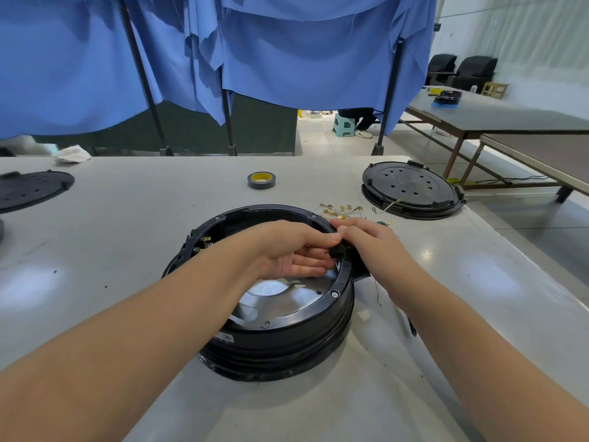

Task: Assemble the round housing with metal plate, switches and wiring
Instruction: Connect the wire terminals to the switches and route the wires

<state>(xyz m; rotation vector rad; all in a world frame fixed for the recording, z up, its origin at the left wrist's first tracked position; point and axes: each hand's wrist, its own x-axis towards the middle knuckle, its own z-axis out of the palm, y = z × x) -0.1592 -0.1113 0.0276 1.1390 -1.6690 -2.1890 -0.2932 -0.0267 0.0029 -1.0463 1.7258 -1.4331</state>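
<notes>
Two bare forearms reach up from the bottom corners of the frame and meet over the round housing (pixel 274 333), a black ring-shaped shell that sits on the grey worktop (pixel 127 250) at centre frame. Inside it, at lower centre, lies the shiny metal plate (pixel 287 298), partly hidden by the left arm.

The left hand (pixel 287 250) reaches into the housing from the left, its fingers (pixel 306 261) fairly straight and laid against the inner wall on the right side, with the thumb up at the rim. The right hand (pixel 366 240) comes over the rim from outside, its fingers curled and pinching a small black part (pixel 336 252) at that same spot on the rim; what the part is cannot be made out. Both hands touch there.

Just above the right hand lies a loose scatter of brass terminals and wires (pixel 341 210). A roll of tape (pixel 261 180) with a yellow core stands upper centre. At upper right rests a black round cover (pixel 411 189) with holes, a wire lying on its near edge; another like it (pixel 32 189) sits at the left edge. Blue curtains (pixel 287 59) hang behind the worktop.
</notes>
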